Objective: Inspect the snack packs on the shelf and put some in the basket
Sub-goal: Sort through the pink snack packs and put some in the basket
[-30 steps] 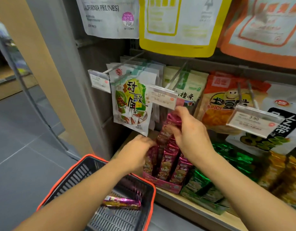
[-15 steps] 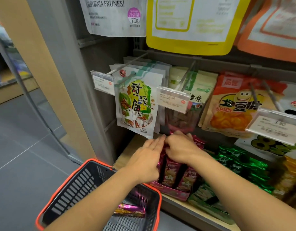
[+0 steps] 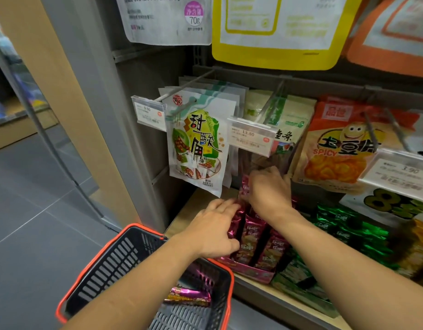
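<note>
Magenta snack packs [image 3: 251,236] stand in a pink display box [image 3: 255,272] at the shelf's [image 3: 180,219] left front corner. On them the left hand [image 3: 213,231] lays straight, close-together fingers. The right hand [image 3: 270,190], blurred, pinches one raised pack [image 3: 245,186]. One loose pack [image 3: 190,296] lies in the basket [image 3: 110,265] below the shelf's front edge.

A shop: snack bags [image 3: 196,144] on wall pegs [image 3: 189,84], clip-on price tags [image 3: 249,136], a red-rimmed shopping basket [image 3: 115,263] below.
</note>
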Demonstrator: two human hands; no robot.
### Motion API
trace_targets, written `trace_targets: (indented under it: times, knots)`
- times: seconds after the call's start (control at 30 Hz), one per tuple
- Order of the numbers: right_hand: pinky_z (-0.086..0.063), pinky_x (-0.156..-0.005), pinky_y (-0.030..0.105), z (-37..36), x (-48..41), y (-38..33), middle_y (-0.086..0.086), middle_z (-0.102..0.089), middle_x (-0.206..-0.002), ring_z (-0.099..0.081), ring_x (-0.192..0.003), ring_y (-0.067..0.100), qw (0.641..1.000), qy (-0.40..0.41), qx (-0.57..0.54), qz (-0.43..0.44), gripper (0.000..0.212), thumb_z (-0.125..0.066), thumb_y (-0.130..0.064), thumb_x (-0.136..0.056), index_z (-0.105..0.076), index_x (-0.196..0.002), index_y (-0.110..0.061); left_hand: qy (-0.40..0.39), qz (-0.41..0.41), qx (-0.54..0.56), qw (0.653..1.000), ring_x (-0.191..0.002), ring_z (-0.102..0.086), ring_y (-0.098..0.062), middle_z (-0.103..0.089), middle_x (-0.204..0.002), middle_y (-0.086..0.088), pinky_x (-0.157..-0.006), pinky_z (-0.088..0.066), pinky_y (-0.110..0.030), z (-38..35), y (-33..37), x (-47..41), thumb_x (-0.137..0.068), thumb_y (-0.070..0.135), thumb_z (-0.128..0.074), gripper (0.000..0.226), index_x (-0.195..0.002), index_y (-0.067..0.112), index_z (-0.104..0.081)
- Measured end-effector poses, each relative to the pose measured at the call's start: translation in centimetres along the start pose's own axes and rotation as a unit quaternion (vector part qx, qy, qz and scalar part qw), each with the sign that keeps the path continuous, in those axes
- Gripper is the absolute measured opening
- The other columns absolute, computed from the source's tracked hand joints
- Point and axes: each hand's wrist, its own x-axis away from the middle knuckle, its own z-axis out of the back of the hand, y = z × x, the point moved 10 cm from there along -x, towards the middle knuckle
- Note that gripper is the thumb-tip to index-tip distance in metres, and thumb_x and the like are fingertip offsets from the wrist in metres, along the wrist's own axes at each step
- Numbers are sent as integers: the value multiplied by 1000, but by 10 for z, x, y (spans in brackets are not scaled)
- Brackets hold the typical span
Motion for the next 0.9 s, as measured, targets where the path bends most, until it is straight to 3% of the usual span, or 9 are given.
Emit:
trace_targets:
  times: [0.13, 0.27, 0.37, 0.47, 0.57, 0.7, 0.77, 0.83, 0.9]
  knots:
    - [-49, -75, 38, 75, 52, 4, 14, -64, -105, -61, -97, 34, 963, 205, -164, 67, 17, -52, -6, -89, -55, -106, -7, 6, 10, 72, 997, -142, -9, -17, -15, -160, 3, -116, -20, -36, 5, 5, -1, -71, 41, -59, 92, -153, 21, -23]
    - [-48, -97, 34, 145, 128, 13, 22, -62, -112, -58, -107, 32, 878, 350, -255, 204, 15, -47, -2, -93, -50, -108, -5, 67, 29, 103, 992, -145, -17, -19, -26, -158, -5, -118, -15, -29, 34, 10, 14, -81, 30, -64, 80, -151, 15, -29]
    - [-42, -101, 24, 195, 162, 18, 17, -56, -112, -54, -105, 26, 836, 390, -286, 258, 15, -47, 1, -94, -47, -107, -5, 121, 45, 200, 971, -128, -49, -20, -52, -139, -5, -111, -36, -35, 70, 25, 42, -85, 12, -65, 56, -138, 18, -49]
    - [-40, -96, 17, 222, 178, 15, 14, -57, -107, -53, -102, 18, 834, 340, -348, 260, 10, -47, 1, -93, -52, -101, 0, 107, 28, 430, 896, -108, -64, -18, -69, -114, -5, -103, -47, -43, 96, 64, 81, -90, -3, -56, 33, -113, 18, -66]
    - [-42, -86, 12, 222, 192, 22, -3, -60, -100, -55, -93, 6, 832, 253, -454, 194, 11, -48, -1, -93, -56, -97, -7, 6, -28, 589, 808, -96, -64, -15, -70, -101, -2, -93, -51, -39, 106, 124, 124, -95, 22, -54, 19, -104, 22, -71]
    - [-49, -81, 18, 209, 209, 29, -17, -62, -103, -61, -97, 2, 801, 168, -560, 126, 22, -53, -7, -97, -55, -96, -29, 46, -55, 519, 851, -95, -62, -13, -69, -103, -6, -91, -52, -34, 108, 163, 164, -83, 8, -74, 42, -122, 14, -60]
    - [-52, -80, 18, 195, 214, 26, -21, -61, -110, -62, -101, 1, 771, 91, -621, 111, 16, -57, -25, -94, -54, -105, -36, 96, -34, 538, 837, -95, -66, -15, -72, -106, -6, -90, -54, -35, 105, 164, 175, -72, -2, -79, 61, -126, 15, -55]
    - [-53, -81, 20, 168, 216, 18, -17, -61, -120, -65, -104, 4, 748, -14, -658, 83, 39, -57, -50, -85, -47, -122, -42, 138, -39, 591, 794, -96, -68, -16, -73, -107, -6, -85, -56, -32, 105, 162, 183, -67, -8, -80, 68, -126, 14, -52]
    - [-52, -89, 24, 144, 226, 4, -4, -63, -127, -62, -110, 8, 766, -113, -625, 102, 91, -57, -85, -61, -48, -133, -30, 187, -21, 616, 765, -84, -69, -10, -74, -93, -1, -72, -55, -23, 104, 155, 189, -65, -9, -81, 65, -118, 14, -52]
